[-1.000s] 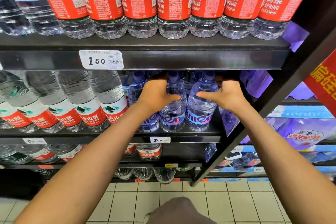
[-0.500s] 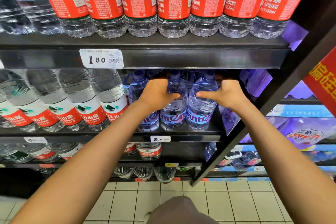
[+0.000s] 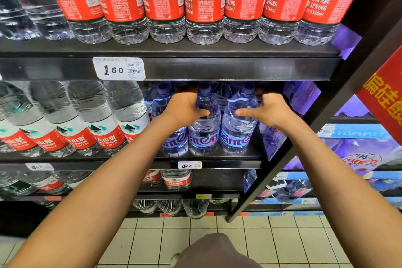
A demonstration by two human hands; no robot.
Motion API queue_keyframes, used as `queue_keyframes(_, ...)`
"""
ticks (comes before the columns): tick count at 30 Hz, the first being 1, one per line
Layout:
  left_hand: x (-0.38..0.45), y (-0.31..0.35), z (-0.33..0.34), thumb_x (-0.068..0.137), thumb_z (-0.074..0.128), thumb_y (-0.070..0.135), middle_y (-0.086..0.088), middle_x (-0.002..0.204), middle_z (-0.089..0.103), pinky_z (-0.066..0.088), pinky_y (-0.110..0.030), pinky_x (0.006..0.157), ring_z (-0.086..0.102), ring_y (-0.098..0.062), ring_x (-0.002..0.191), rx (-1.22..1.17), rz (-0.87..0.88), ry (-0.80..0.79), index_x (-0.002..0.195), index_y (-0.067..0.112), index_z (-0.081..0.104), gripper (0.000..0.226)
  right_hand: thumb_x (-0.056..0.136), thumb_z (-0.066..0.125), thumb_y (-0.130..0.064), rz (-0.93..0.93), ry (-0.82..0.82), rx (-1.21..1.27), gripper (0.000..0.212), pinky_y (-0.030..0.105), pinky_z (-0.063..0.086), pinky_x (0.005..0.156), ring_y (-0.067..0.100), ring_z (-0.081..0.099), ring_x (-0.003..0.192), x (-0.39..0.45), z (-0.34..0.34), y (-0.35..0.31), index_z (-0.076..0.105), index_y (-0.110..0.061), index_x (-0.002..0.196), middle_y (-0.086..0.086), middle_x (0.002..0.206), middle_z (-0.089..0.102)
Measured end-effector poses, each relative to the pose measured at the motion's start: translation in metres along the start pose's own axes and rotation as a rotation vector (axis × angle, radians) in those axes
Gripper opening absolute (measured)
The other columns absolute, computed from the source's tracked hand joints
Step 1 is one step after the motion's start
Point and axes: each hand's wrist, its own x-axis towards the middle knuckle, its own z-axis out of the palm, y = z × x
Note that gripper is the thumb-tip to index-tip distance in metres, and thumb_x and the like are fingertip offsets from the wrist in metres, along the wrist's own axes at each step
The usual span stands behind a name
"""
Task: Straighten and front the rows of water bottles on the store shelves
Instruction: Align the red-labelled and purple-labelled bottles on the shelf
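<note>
The left hand [image 3: 185,107] curls round the shoulder of the middle blue-tinted bottle [image 3: 204,124], thumb across its front. The right hand [image 3: 272,111] wraps the right blue-tinted bottle [image 3: 238,124] from its outer side, thumb lying along the front, fingers hidden behind. Both bottles stand on the middle shelf [image 3: 217,158], a third blue-tinted bottle [image 3: 171,137] touching on the left.

To do this well, I'd draw both forward together, upright, labels facing out, stopping at the lip above the price tag [image 3: 189,165]. Headroom is tight: the caps sit just beneath the upper shelf [image 3: 217,68]. The slanted black upright [image 3: 326,128] crowds the right wrist; the red-labelled bottles [image 3: 121,124] hem the left.
</note>
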Motion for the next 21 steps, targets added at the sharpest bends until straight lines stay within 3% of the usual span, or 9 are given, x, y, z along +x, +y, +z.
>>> queue_keyframes(5, -0.0019, 0.0017, 0.0004, 0.085, 0.073, 0.037, -0.015, 0.103, 0.069, 0.05, -0.04, 0.083, 0.063, -0.032, 0.097, -0.041, 0.029, 0.027, 0.108, 0.001, 0.066, 0.043, 0.074, 0.083, -0.041, 0.024, -0.043, 0.033, 0.046, 0.039, 0.051, 0.093, 0.023, 0.066, 0.1, -0.0014, -0.0026, -0.004, 0.074, -0.008, 0.105, 0.01, 0.103, 0.074)
queue_keyframes(11, -0.0019, 0.0003, -0.0007, 0.085, 0.072, 0.039, -0.017, 0.094, 0.069, 0.048, -0.036, 0.072, 0.063, -0.032, 0.088, -0.011, 0.053, 0.03, 0.094, 0.003, 0.063, 0.039, 0.074, 0.083, -0.042, -0.042, 0.001, -0.017, 0.051, 0.035, 0.05, 0.095, 0.02, 0.064, 0.104, -0.0052, -0.001, -0.0065, 0.07, -0.015, 0.115, 0.004, 0.109, 0.072)
queue_keyframes(14, -0.0021, 0.0003, -0.0003, 0.084, 0.074, 0.037, -0.021, 0.1, 0.067, 0.051, -0.042, 0.079, 0.061, -0.03, 0.088, -0.031, 0.056, 0.041, 0.09, 0.012, 0.057, 0.03, 0.074, 0.083, -0.043, -0.049, 0.037, -0.048, 0.048, 0.034, 0.051, 0.091, 0.021, 0.065, 0.1, -0.0065, 0.0021, -0.0064, 0.071, -0.013, 0.11, 0.005, 0.104, 0.073)
queue_keyframes(16, -0.0011, -0.0011, -0.0005, 0.085, 0.072, 0.036, -0.02, 0.103, 0.066, 0.05, -0.043, 0.081, 0.061, -0.031, 0.092, -0.034, 0.044, 0.015, 0.092, 0.007, 0.062, 0.032, 0.073, 0.083, -0.043, -0.013, 0.017, -0.019, 0.047, 0.037, 0.053, 0.09, 0.021, 0.066, 0.097, -0.0052, 0.0016, -0.0046, 0.072, -0.01, 0.105, 0.007, 0.1, 0.073)
queue_keyframes(21, 0.0014, -0.0041, -0.0019, 0.088, 0.068, 0.035, -0.014, 0.091, 0.068, 0.043, -0.033, 0.069, 0.061, -0.029, 0.085, -0.042, 0.061, -0.043, 0.092, 0.004, 0.068, 0.031, 0.072, 0.082, -0.048, 0.007, 0.038, -0.052, 0.053, 0.041, 0.055, 0.082, 0.026, 0.067, 0.089, -0.0045, 0.0039, -0.0038, 0.07, -0.003, 0.096, 0.014, 0.092, 0.073)
